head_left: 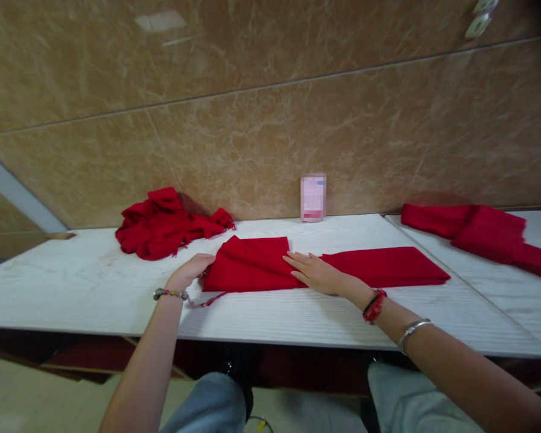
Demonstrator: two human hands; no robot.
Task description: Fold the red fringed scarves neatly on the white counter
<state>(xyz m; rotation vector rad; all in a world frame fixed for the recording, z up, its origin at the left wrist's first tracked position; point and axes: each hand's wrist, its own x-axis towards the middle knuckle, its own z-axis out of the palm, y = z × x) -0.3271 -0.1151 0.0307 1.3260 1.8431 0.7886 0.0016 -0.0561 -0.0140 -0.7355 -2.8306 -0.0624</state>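
A red scarf, folded over at its left part, lies lengthwise on the white table. At its left edge, my left hand has its fingers closed on the fabric, with the fingertips partly hidden by the cloth. Diagonal creases run across the folded part from that side. My right hand lies flat on the scarf near its middle, fingers stretched out over the edge of the fold. The scarf's long flat end reaches to the right beyond this hand.
A crumpled red fringed scarf lies at the back left. More red fabric rests at the right, past a table seam. A small pinkish pack, blurred, leans upright against the brown marbled wall.
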